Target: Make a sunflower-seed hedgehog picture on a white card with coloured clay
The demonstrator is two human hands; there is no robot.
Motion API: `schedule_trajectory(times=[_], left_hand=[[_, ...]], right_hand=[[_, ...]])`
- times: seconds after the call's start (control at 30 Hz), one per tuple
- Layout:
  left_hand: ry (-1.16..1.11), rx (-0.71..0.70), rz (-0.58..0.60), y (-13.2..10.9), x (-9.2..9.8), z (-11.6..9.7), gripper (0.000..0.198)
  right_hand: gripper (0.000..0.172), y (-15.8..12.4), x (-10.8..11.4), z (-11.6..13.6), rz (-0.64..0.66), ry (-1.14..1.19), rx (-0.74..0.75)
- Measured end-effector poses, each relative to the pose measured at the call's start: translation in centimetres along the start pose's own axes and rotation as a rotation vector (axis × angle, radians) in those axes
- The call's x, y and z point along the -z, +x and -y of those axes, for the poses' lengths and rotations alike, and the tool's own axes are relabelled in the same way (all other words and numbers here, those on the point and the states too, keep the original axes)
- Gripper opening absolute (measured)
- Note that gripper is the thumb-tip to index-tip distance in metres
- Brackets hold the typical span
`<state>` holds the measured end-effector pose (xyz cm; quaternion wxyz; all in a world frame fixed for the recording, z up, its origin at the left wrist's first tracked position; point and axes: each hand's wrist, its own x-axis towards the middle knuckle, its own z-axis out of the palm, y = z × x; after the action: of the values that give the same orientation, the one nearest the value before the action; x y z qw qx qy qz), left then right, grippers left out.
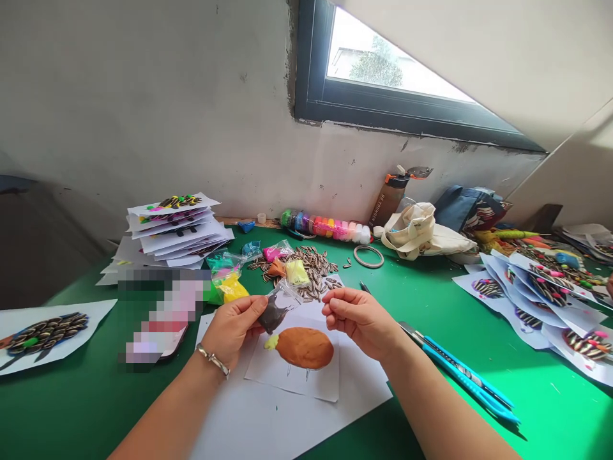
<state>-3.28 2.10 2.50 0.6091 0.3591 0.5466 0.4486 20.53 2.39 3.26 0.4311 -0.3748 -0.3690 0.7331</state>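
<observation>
Atop the green table [96,409]: two hands work over paper, with craft supplies spread on all sides.
Left hand [234,329]: pinches one small clear plastic bag [287,295] between thumb and fingers; a tapered lump of dark brown clay [271,316] fills its lower end. One silver bracelet [213,360] circles the wrist.
Right hand [359,319]: fingers loosely curled, nothing visible in them, just beside the bag and not touching it.
Under the hands: one smooth, domed orange clay oval [304,348] lies on a white paper sheet [306,383], with one yellow-green clay dab [271,342] touching its left end.
Beyond the hands: five small bags of clay, in yellow [233,289], blue [251,248], pink [276,251], orange [276,268] and pale yellow [297,272], beside one heap of striped sunflower seeds [301,275], too many to count.
Right side: two blue utility knives [460,374] lie side by side, near fanned sheets of seed pictures [536,294].
Left side: one stack of seed pictures [175,230] and one single seed picture [45,335], cut off by the frame edge.
Back edge: one row of colored clay tubes [325,225] and one canvas bag [421,233].
Hard to make out: one pixelated object [163,316], blurred beyond naming.
</observation>
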Motion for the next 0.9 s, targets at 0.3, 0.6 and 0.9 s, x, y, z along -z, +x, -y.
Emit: schedule_trajectory(times=[0.3, 0.6, 0.9], left_hand=[[-0.019, -0.035, -0.038, 0.0, 0.1, 0.1, 0.038], [-0.028, -0.046, -0.043, 0.1, 0.0, 0.4, 0.038], [-0.027, -0.023, -0.076, -0.3, -0.2, 0.1, 0.040]], right_hand=[[0.031, 0.2, -0.2, -0.8, -0.062, -0.184, 0.059], [0.021, -0.1, -1.1, -0.8, -0.025, -0.330, 0.003], [0.023, 0.1, -0.9, -1.2, -0.107, -0.588, 0.078]])
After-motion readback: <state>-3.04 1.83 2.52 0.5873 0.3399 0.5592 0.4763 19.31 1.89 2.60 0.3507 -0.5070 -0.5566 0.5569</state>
